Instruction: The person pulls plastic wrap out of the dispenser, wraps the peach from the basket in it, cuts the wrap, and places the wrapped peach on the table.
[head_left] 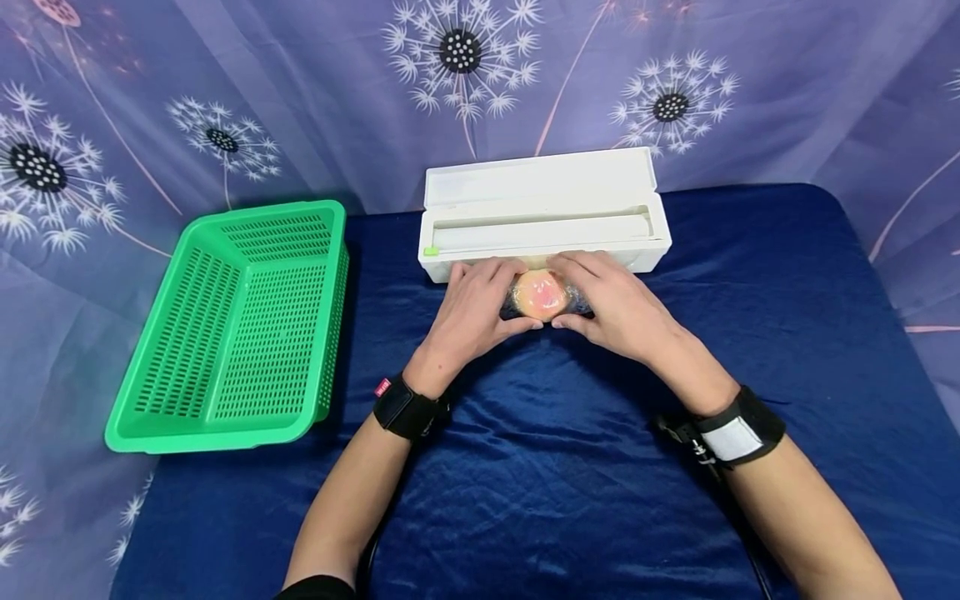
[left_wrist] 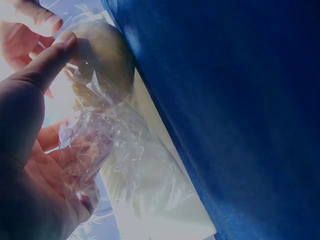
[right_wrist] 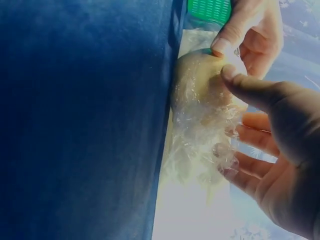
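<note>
Cupping from both sides, left hand (head_left: 471,310) and right hand (head_left: 615,307) meet on a round orange fruit (head_left: 539,294) swathed in clear cling film (left_wrist: 125,165); each grip is curled round it, thumbs pressed on the near face. Fruit sits on the worktop (head_left: 525,467), just in front of the open white film dispenser (head_left: 542,212). Worktop covered in glossy dark-blue satin, creased. Green slotted basket (head_left: 240,325) well apart, on the left edge. Backdrop: lilac cloth printed with dandelion heads (head_left: 459,50).
</note>
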